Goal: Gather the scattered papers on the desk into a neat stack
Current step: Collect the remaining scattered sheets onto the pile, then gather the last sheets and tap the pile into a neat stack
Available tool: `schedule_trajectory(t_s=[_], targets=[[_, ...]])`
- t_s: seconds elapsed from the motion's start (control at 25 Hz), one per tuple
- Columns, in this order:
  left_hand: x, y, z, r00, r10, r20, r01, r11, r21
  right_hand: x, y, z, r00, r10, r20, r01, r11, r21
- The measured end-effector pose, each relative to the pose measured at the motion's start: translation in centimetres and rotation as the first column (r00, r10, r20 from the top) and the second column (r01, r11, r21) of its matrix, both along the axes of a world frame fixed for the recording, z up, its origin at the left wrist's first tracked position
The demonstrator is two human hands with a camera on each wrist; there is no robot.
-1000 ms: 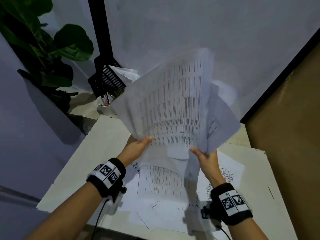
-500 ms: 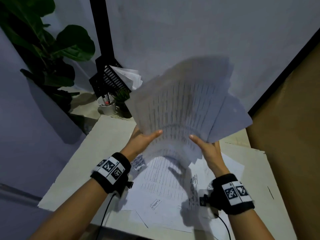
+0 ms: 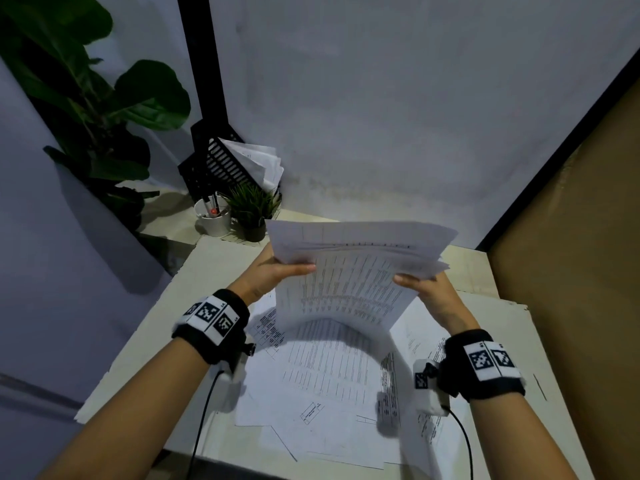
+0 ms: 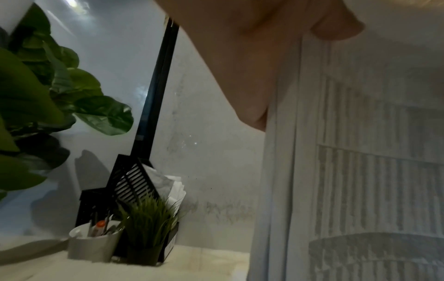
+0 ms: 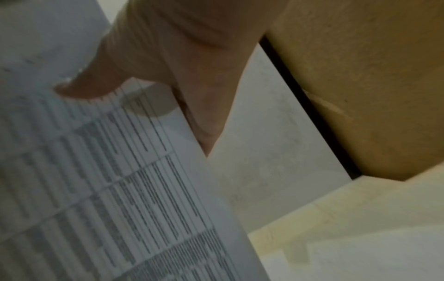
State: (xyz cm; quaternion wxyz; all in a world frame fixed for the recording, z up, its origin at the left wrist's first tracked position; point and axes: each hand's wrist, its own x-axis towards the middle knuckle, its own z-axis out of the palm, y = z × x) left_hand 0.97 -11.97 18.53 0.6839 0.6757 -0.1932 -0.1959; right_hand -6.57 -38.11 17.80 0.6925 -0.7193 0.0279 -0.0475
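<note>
Change: since a second ago the bundle of printed white paper sheets (image 3: pixel 349 271) has tipped down from upright before the wall to a low slant over the bench, and both hands have sunk with it.
Loose sheets: more printed white pages (image 3: pixel 322 393) lie scattered and overlapping on the pale bench (image 3: pixel 145 358), below the raised bundle.
Left hand (image 3: pixel 273 275): its grip pinches the bundle's left edge, thumb on top.
Right hand (image 3: pixel 429 289): its grip pinches the right edge, thumb on the printed face.
Bundle: held in the air between the hands, its edges uneven.
Far corner: a white cup of pens (image 3: pixel 212 221), a small grassy pot plant (image 3: pixel 254 209) and a black slatted paper tray (image 3: pixel 221 164) stand by the wall.
</note>
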Motion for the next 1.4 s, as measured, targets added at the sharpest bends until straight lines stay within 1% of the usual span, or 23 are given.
schedule_trajectory(t_s=[0.08,0.16,0.24,0.32,0.36,0.4,0.44,0.52,0.56,0.64,0.72,0.8,0.88,1.0,1.12,1.16,1.24,1.32,1.4], targets=[[-0.2,-0.9,-0.3,0.998,0.058,-0.035,-0.055,0.996,0.065,0.2,1.1,-0.6,0.999,-0.036,-0.034,0.036,0.999,-0.006],[-0.7,-1.8,-0.2,0.987,0.16,-0.024,-0.156,0.981,0.117,0.5,2.6,-0.5,0.986,-0.168,-0.016,0.168,0.986,-0.012],[-1.0,-1.8,0.8,0.968,0.251,0.013,-0.252,0.967,0.027,0.4,3.3,0.3,0.967,-0.253,0.028,0.253,0.967,0.006],[-1.3,-1.0,1.4,0.97,0.235,0.063,-0.23,0.97,-0.077,-0.3,3.2,0.4,0.968,-0.24,0.068,0.239,0.971,0.029],[-1.5,-0.6,1.2,0.976,0.207,0.075,-0.2,0.976,-0.087,-0.6,3.3,0.1,0.973,-0.221,0.061,0.22,0.975,0.024],[-2.0,-0.3,0.8,0.98,0.188,0.062,-0.184,0.98,-0.073,-1.0,3.4,-0.3,0.978,-0.204,0.031,0.204,0.979,0.003],[-2.3,-0.1,0.3,0.978,0.206,0.029,-0.205,0.978,-0.039,-1.2,3.6,-0.8,0.979,-0.205,-0.005,0.205,0.978,-0.023],[-2.7,0.0,0.0,0.955,0.296,-0.014,-0.296,0.955,0.001,-1.3,4.1,-0.5,0.967,-0.256,-0.014,0.255,0.966,-0.035],[-2.8,0.0,0.3,0.941,0.339,-0.016,-0.339,0.941,-0.008,-1.3,4.2,0.0,0.962,-0.273,0.019,0.274,0.962,-0.016],[-2.6,0.6,1.3,0.927,0.374,0.006,-0.374,0.926,-0.048,-1.1,4.3,1.4,0.961,-0.25,0.12,0.249,0.968,0.024],[-2.5,1.1,1.7,0.935,0.352,0.049,-0.347,0.934,-0.085,-1.2,4.4,2.3,0.958,-0.222,0.184,0.219,0.975,0.036],[-2.9,0.9,1.6,0.948,0.303,0.101,-0.289,0.948,-0.129,-1.2,4.9,2.2,0.958,-0.228,0.174,0.225,0.974,0.035],[-3.3,0.5,1.5,0.949,0.279,0.147,-0.261,0.956,-0.133,-1.1,5.5,1.7,0.948,-0.275,0.159,0.27,0.962,0.052],[-3.0,-0.1,1.6,0.92,0.343,0.189,-0.315,0.935,-0.162,-0.9,6.1,2.5,0.913,-0.362,0.189,0.34,0.93,0.141],[-2.7,-0.8,2.3,0.884,0.417,0.214,-0.388,0.907,-0.164,-0.2,6.5,3.8,0.859,-0.475,0.191,0.454,0.879,0.147],[-2.7,-1.1,2.5,0.878,0.432,0.206,-0.405,0.9,-0.164,0.0,6.6,3.9,0.843,-0.504,0.189,0.483,0.863,0.149],[-2.8,-1.2,2.9,0.88,0.455,0.14,-0.425,0.883,-0.198,0.2,6.7,4.0,0.813,-0.552,0.187,0.531,0.834,0.152],[-2.7,-1.3,3.1,0.878,0.468,0.095,-0.44,0.87,-0.221,0.3,6.8,4.1,0.806,-0.562,0.186,0.537,0.827,0.168],[-3.1,-1.5,3.3,0.868,0.493,0.061,-0.474,0.859,-0.195,0.4,6.8,4.0,0.802,-0.566,0.188,0.544,0.824,0.161]])
